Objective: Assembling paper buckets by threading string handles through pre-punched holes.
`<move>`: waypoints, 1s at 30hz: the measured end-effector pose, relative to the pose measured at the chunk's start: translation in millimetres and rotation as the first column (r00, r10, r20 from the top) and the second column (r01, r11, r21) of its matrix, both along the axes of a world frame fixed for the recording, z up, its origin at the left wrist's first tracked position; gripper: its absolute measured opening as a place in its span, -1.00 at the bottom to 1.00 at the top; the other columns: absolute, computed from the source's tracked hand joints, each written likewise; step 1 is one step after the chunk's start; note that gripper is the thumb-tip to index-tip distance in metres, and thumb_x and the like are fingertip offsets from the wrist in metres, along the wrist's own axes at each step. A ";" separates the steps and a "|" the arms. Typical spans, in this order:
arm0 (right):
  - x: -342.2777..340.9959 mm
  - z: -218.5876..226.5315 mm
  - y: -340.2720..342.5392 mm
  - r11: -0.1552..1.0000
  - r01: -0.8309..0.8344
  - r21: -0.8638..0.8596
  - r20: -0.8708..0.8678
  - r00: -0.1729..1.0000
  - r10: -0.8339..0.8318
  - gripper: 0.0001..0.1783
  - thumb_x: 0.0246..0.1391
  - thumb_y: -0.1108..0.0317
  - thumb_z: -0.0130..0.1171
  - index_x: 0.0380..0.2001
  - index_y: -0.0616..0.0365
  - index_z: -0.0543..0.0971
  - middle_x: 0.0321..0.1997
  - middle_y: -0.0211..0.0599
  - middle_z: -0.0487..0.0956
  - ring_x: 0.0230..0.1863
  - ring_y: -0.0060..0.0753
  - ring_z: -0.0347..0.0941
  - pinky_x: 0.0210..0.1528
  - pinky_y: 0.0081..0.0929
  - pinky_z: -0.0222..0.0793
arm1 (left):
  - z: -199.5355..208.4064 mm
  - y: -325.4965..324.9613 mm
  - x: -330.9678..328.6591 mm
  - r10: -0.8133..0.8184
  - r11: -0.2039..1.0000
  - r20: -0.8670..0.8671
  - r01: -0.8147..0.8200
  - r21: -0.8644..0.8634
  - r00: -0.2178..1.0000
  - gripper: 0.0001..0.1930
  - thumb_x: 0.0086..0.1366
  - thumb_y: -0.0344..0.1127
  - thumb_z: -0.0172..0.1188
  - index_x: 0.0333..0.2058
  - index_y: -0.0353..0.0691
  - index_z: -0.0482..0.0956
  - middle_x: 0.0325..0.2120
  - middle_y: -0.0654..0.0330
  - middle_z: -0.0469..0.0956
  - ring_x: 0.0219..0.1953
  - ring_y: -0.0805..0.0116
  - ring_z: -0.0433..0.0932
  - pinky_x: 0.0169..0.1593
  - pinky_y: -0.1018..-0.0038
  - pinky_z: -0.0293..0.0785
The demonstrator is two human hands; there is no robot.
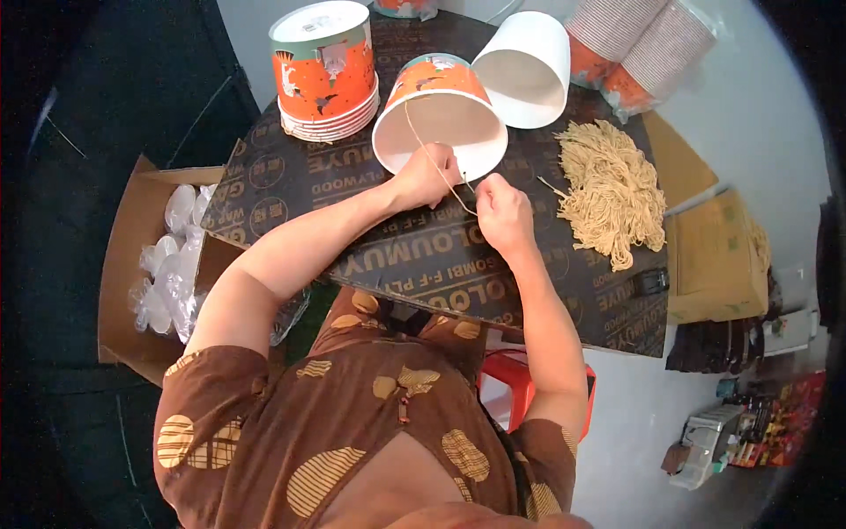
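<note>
An orange paper bucket [438, 97] with a white inside lies on its side on the dark board [352, 176], its mouth turned toward me. A thin tan cord [427, 145] loops from its wall down to my hands. My left hand [426, 176] rests at the bucket's rim and pinches the cord. Just right of it, my right hand [502, 214] is closed on the cord's lower part. A pile of loose tan cords [611, 189] lies to the right of my hands.
A stack of upside-down orange buckets [324, 70] stands at the back left. A white bucket [527, 66] lies on its side behind. Sleeved bucket stacks [639, 48] sit at the back right. A cardboard box [123, 264] of clear plastic lids is on my left, a brown carton [716, 260] on my right, a red stool [522, 383] below.
</note>
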State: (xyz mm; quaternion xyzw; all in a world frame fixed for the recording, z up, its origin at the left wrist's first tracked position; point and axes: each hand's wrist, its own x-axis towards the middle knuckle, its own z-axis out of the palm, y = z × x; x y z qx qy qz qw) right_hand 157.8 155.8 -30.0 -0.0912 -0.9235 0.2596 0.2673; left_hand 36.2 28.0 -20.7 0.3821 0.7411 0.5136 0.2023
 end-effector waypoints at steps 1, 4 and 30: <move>0.7 2.7 -1.2 1.000 -0.019 0.017 0.019 1.000 0.019 -0.90 0.04 0.39 0.06 -0.47 0.19 0.46 -0.51 0.03 0.55 -0.40 0.17 0.49 -0.35 -0.02 0.36 | -1.8 1.0 -0.5 0.001 1.000 0.000 -0.001 0.000 1.000 -0.82 0.13 -0.48 -0.02 -0.64 -0.33 0.40 -0.81 0.24 0.36 -0.83 0.48 0.36 -0.79 0.50 0.19; 1.7 4.9 -3.5 0.998 -0.059 0.022 0.061 0.996 0.058 -0.91 0.03 0.41 0.05 -0.47 0.20 0.45 -0.51 0.04 0.55 -0.40 0.18 0.49 -0.35 0.00 0.35 | -5.3 4.6 0.8 0.033 0.999 -0.021 -0.033 -0.017 0.999 -0.81 0.13 -0.48 -0.03 -0.66 -0.33 0.38 -0.83 0.24 0.34 -0.85 0.48 0.33 -0.80 0.49 0.16; -1.5 11.7 24.1 0.648 -0.186 -0.739 -0.292 0.955 -0.058 -0.61 0.30 0.19 -0.09 -0.32 0.37 0.52 -0.56 -0.37 0.53 -0.69 -0.80 0.13 -0.66 -0.67 -0.01 | 84.0 -105.8 23.1 -0.453 0.874 -0.415 0.484 -0.035 0.789 -0.79 0.13 -0.43 0.07 -0.29 -0.44 0.54 -0.27 -0.07 0.56 -0.24 0.13 0.56 -0.13 0.39 0.48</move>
